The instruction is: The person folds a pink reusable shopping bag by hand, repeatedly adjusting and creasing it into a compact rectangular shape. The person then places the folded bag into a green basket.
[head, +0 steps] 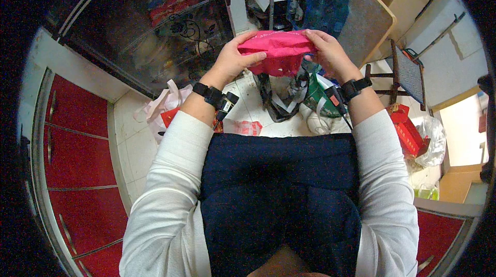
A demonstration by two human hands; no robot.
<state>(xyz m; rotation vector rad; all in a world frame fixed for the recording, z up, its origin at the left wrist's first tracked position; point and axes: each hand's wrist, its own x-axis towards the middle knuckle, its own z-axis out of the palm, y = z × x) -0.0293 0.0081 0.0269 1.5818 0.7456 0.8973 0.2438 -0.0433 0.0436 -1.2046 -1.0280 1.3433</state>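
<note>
A bright pink fabric bag (277,50), with writing along its upper edge, is stretched between my two hands. My left hand (241,55) grips its left end, thumb across the near side. At the right end, my right hand (325,48) holds the top corner, its fingers partly behind the cloth. The lower part of the bag hangs down and looks darker. Below it on the floor are a black bag (281,110) and a green bag (323,97) with light straps. Each wrist wears a black strap with a small device.
Pale pink bags (170,97) lie on the tiles at left, near a dark glass door (155,33). Blue plastic bottles (319,4) stand behind my hands. On the right are a folding chair (407,75), a red box (407,130) and clear plastic (434,141). Red cabinets (81,153) flank the left side.
</note>
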